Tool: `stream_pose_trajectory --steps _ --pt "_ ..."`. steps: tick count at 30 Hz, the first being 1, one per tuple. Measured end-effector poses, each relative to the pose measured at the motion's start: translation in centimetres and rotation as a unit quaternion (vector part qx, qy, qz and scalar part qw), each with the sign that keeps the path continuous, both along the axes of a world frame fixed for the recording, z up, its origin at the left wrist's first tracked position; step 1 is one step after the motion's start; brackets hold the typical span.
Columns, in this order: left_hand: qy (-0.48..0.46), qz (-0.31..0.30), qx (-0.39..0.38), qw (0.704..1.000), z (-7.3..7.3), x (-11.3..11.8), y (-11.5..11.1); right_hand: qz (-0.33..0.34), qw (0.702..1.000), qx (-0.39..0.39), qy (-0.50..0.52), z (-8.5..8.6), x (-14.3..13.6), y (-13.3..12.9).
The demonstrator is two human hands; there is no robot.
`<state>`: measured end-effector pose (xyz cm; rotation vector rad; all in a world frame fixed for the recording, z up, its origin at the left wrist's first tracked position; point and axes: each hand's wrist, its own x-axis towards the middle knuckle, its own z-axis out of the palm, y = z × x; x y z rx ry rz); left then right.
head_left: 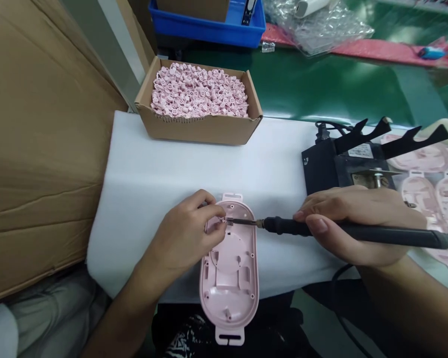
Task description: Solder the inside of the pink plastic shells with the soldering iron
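Note:
A pink oval plastic shell (229, 278) lies open side up on the white-covered table, its lower end reaching past the front edge. My right hand (362, 223) is wrapped round the black handle of a soldering iron (287, 226), held nearly level. The iron's metal tip crosses the upper part of the shell and ends at my left fingertips. My left hand (190, 231) is over the shell's upper left side, with thumb and fingers pinched together beside the tip. Whatever those fingers hold, if anything, is too small and covered to make out.
A cardboard box (197, 130) full of small pink parts stands at the back. On the right sits a black iron stand (321, 166) with upright hooks, beside more pink shells (420, 194). Farther back are a blue bin (209, 30) and clear plastic bags (321, 30).

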<state>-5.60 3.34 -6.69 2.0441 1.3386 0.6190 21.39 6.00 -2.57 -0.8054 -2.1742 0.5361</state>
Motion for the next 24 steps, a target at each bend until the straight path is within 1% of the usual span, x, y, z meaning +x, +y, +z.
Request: stream_pose_trajectory --steps 6,12,24 --pt "0.0 -0.005 0.026 1.0 -0.36 0.07 0.03 0.0 1.0 0.0 -0.012 0.19 -0.3 0.05" --pt "0.004 -0.009 0.028 1.0 -0.36 0.09 0.11 -0.008 0.999 0.0 -0.033 0.3 -0.44 0.0" --pt "-0.01 -0.02 -0.01 1.0 -0.3 -0.4 0.07 -0.031 0.999 0.006 -0.033 0.3 -0.62 0.01"
